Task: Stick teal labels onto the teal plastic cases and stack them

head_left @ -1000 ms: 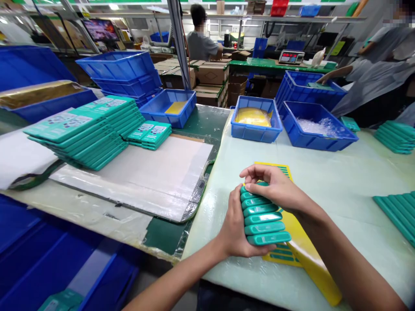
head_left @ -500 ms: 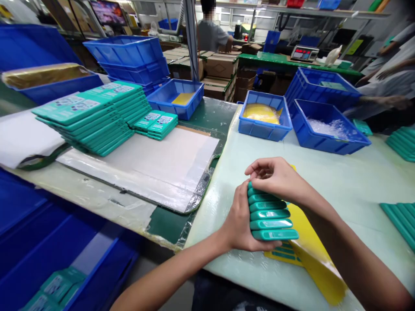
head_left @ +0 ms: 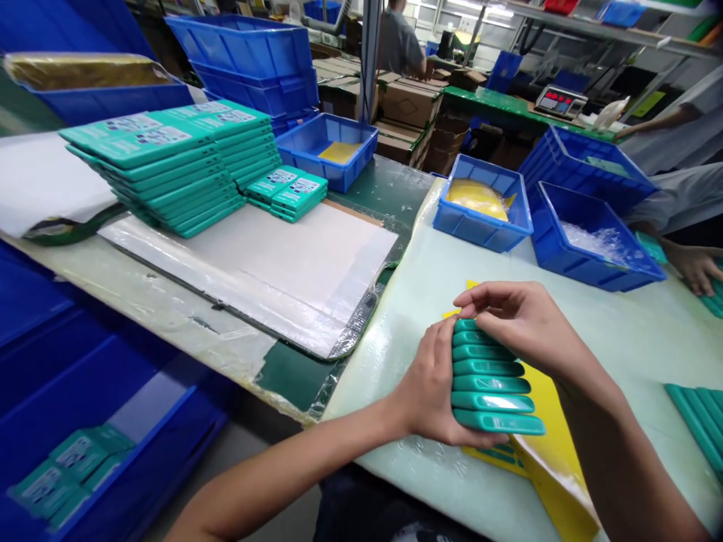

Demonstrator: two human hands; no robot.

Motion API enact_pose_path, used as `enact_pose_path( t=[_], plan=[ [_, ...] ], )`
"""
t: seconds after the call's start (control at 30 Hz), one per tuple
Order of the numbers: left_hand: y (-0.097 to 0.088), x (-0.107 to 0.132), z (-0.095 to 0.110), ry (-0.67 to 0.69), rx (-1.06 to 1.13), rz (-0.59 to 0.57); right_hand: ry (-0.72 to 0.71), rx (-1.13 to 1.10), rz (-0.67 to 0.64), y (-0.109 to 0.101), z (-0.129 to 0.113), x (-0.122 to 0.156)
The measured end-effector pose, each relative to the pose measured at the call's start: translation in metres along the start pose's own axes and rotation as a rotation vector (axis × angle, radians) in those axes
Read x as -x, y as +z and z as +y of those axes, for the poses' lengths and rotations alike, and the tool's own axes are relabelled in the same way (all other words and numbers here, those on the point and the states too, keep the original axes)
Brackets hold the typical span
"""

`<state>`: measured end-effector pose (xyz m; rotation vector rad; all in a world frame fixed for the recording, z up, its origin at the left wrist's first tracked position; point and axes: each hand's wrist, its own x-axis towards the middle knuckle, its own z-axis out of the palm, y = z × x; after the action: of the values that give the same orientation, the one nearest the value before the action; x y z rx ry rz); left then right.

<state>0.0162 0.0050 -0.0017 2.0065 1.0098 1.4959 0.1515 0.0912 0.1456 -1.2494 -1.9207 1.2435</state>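
Note:
My left hand (head_left: 426, 388) is wrapped round a stack of flat teal-green plastic cases (head_left: 491, 373), held above the pale table with their rounded edges towards me. At the top of the stack is my right hand (head_left: 517, 320), its fingers curled and thumb and fingertips close together. Whatever lies between those fingertips, if anything, is hidden. Below both hands a yellow sheet (head_left: 547, 482) lies curled on the table, with green strip stickers (head_left: 500, 454) on a part beside the left hand.
More teal cases (head_left: 186, 173) stand in stacks on the left table, and others (head_left: 700, 421) lie at the right edge. Blue bins (head_left: 480, 226) line the back, one with clear plastic (head_left: 593, 241). A co-worker's hand (head_left: 692, 263) is at far right. Lower left, a blue bin holds cases (head_left: 73, 467).
The view has shifted, so my hands and the stack appear slightly further right and lower. Both hands keep nearly the same pose. The co-worker's hand at right has come down onto teal cases.

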Motion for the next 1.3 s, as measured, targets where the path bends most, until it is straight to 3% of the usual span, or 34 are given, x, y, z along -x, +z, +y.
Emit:
enact_pose_path(
  t=[0.23,0.47,0.83,1.3],
  plan=[
    [0.004,0.002,-0.006,0.047,-0.012,0.029,0.008,0.015,-0.089,-0.004,0.001,-0.001],
    [0.004,0.001,-0.005,0.041,0.003,0.034,-0.051,0.063,-0.027,0.002,0.001,0.001],
    [0.007,0.002,-0.005,0.045,-0.017,0.057,-0.031,-0.045,-0.088,-0.005,0.005,0.002],
    [0.006,-0.001,-0.003,0.075,-0.01,0.093,-0.05,0.033,-0.108,-0.007,0.01,0.002]
  ],
)
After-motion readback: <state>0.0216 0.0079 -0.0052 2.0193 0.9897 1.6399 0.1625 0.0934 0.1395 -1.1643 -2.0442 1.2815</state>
